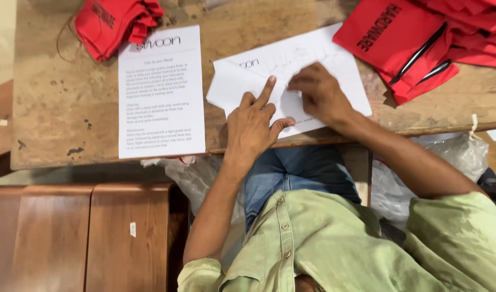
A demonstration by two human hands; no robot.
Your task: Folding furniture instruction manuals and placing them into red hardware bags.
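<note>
White folded paper [291, 81] lies near the front edge of the wooden bench [64, 108]. The left hand [253, 127] presses it with fingers spread, holding nothing, and the right hand [318, 94] pinches its fold. A printed sheet [160, 92] lies to the left, red bags [421, 38] at the back corners.

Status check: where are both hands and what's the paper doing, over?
Left hand and right hand both pressed flat on the folded white sheet, on the worn wooden table. Printed sheet lies apart to the left. Red pouches beside, nothing blocking.
</note>
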